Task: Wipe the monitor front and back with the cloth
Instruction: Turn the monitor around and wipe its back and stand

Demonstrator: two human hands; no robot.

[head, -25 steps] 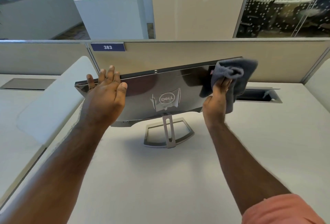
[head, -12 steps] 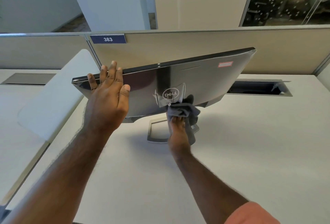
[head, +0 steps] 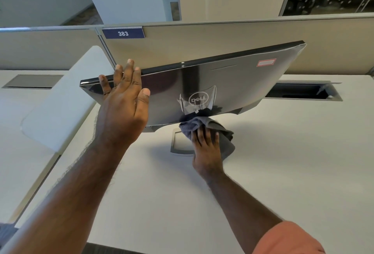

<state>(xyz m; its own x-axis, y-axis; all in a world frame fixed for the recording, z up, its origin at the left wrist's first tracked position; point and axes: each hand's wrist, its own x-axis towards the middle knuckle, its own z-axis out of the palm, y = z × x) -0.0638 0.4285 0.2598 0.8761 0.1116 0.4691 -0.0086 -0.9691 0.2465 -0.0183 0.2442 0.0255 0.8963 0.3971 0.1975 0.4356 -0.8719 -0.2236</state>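
The monitor stands on the white desk with its glossy dark back toward me, tilted, a round logo at its middle. My left hand lies flat against the left part of that back, fingers reaching over the top edge. My right hand presses a grey cloth against the stand neck just under the monitor's lower edge. Only the left part of the silver stand base shows; the rest is behind the cloth and hand. The screen side is hidden.
A beige partition with a blue "383" plate runs behind the monitor. An open cable slot lies at the right behind it. A white curved divider rises at the left. A closed cable hatch sits far left.
My right hand carried the cloth from the monitor's top right corner down to the stand neck below the logo, then slightly lower. My left hand has stayed on the back.
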